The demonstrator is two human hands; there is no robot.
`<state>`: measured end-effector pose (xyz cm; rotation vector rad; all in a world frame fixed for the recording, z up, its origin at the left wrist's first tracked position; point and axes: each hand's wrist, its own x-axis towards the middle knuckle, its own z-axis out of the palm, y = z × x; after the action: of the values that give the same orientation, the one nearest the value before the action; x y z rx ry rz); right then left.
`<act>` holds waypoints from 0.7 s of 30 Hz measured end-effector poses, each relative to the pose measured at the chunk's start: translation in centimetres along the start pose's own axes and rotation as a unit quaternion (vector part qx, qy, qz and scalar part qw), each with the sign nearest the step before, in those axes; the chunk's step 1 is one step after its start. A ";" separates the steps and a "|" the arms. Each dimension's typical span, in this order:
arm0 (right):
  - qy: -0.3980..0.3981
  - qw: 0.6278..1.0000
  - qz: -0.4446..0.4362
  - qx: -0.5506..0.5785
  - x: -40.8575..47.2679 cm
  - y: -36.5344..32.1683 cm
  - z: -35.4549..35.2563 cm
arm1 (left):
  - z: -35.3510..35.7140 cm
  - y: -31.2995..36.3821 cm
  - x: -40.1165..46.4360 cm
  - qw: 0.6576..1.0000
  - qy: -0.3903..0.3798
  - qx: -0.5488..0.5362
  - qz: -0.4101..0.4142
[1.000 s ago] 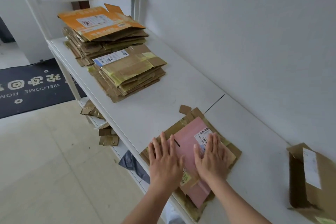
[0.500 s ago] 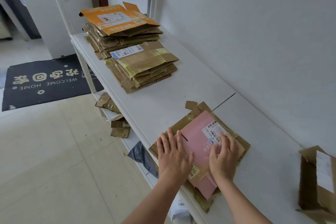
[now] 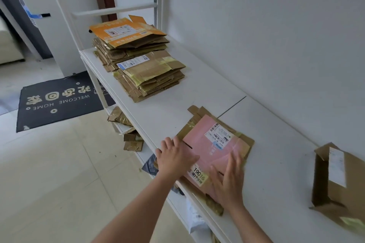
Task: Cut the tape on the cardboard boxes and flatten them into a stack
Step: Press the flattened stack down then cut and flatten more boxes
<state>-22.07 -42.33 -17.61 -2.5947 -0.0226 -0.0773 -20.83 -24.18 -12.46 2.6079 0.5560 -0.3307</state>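
Pink cardboard, a flattened box (image 3: 212,149) bearing a white shipping label and a yellow sticker, lies atop a flattened brown box (image 3: 245,144) near the front edge of a white bench (image 3: 276,154), seen from the head camera. Both of a person's bare forearms reach in from the bottom of the frame. The left hand (image 3: 174,157) lies palm down on the pink box's left edge, fingers straight and slightly spread, pressing flat and holding nothing. The right hand (image 3: 229,179) rests on the near right part of the same box, fingers straight and close together (slightly blurred), also grasping nothing.

Farther along the bench stand two stacks of flattened cartons, just beside each other: a nearer brown stack (image 3: 151,77) with yellowish tape, and a far stack topped by an orange box (image 3: 126,32). Well apart at the right edge sits an unflattened brown box (image 3: 339,185), its open end facing left. Cardboard scraps (image 3: 130,140) lie below the bench, and a dark doormat (image 3: 59,100) covers the tiled floor.
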 end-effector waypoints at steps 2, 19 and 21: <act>0.049 0.988 0.123 0.078 -1.2 -0.9 -1.1 | -1.1 -0.8 -0.3 0.994 -0.050 -0.072 -0.061; 0.099 0.891 0.188 0.401 0.2 -7.2 -9.0 | -10.1 -2.0 -2.7 0.926 -0.038 -0.373 0.041; 0.140 0.886 0.181 0.402 1.3 -9.6 -9.1 | -12.2 -3.2 -1.6 0.919 -0.064 -0.385 0.055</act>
<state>-21.56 -38.90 -4.80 -1.6983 0.4423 -0.2467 -22.01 -16.32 -2.49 1.8288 0.3843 -0.1893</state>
